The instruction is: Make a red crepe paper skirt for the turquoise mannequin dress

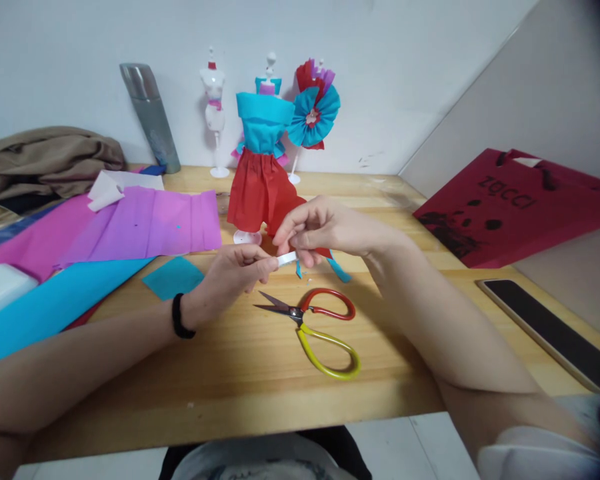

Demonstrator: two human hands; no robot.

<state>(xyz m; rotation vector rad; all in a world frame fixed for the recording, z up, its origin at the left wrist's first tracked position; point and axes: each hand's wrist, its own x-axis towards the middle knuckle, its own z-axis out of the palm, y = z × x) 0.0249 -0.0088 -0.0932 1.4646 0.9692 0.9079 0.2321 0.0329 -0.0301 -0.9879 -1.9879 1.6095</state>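
Note:
My left hand [237, 270], a black band at its wrist, pinches one end of a small white strip [287, 259] between thumb and fingers. At the other end of the strip, the fingers of my right hand [317, 230] are drawn together, partly hiding that end. Just below both hands lie scissors [297, 313] with one red and one yellow handle, blades slightly apart. Behind the hands stands a small mannequin dressed in a blue paper top [265, 123] and red paper trousers [263, 190]. Blue scraps [339, 268] lie under my right hand.
Purple paper [170, 223], blue paper [65, 297] and a blue square [174, 278] lie at left. A bottle [153, 120], a bare mannequin [214, 100] and one with a blue paper flower [325, 113] stand behind. At right are a red bag [520, 213] and a phone [550, 333].

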